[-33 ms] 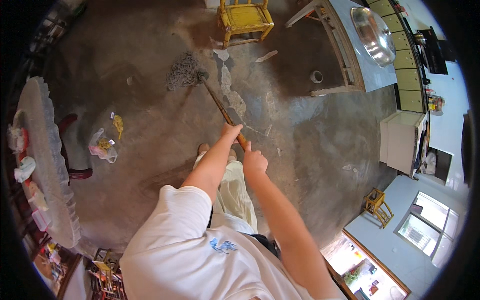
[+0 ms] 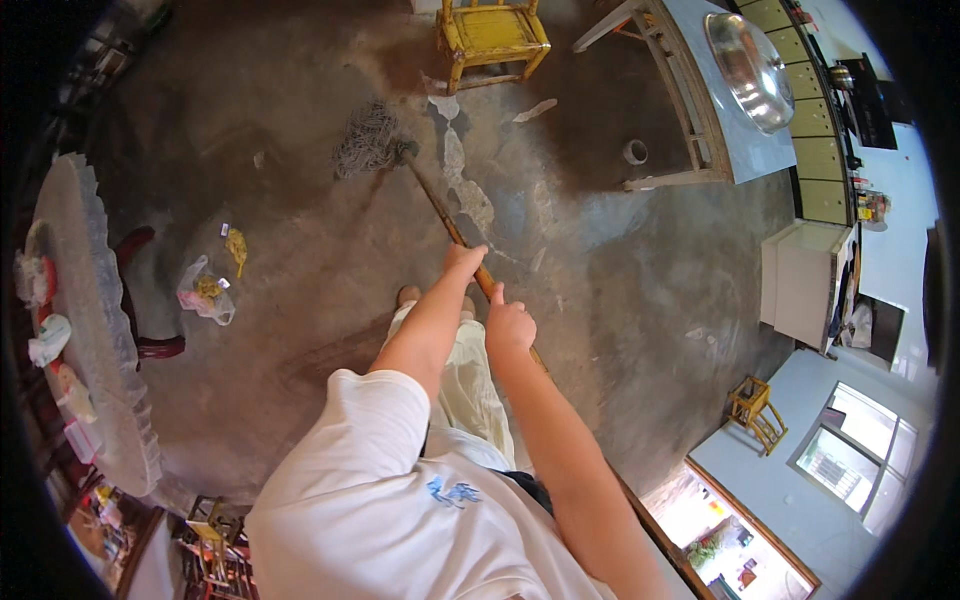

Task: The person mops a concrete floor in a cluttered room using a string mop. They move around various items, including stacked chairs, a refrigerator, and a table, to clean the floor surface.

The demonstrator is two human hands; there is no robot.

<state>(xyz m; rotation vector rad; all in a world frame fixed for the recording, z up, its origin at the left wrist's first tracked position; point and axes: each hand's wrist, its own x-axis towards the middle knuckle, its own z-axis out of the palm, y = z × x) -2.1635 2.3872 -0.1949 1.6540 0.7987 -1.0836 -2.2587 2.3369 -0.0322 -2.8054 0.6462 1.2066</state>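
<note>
A string mop (image 2: 365,142) with grey strands rests on the concrete floor, ahead and a little left of my feet. Its wooden handle (image 2: 432,198) slants from the mop head back toward my right side. My left hand (image 2: 464,262) is wrapped round the handle's middle. Closer to my body, my right hand (image 2: 511,325) grips the same handle, with one finger stretched along it. My right forearm hides part of the handle behind that hand.
A yellow chair (image 2: 493,40) stands ahead. Front right, a table (image 2: 755,160) bears a metal lid (image 2: 748,72); a small cup-like object (image 2: 635,152) lies below. A plastic bag (image 2: 207,292) and yellow packet (image 2: 236,250) lie left, near a covered round table (image 2: 95,330).
My right forearm has shifted slightly left, baring more of the handle beside it. The mop head and both grips look almost unmoved.
</note>
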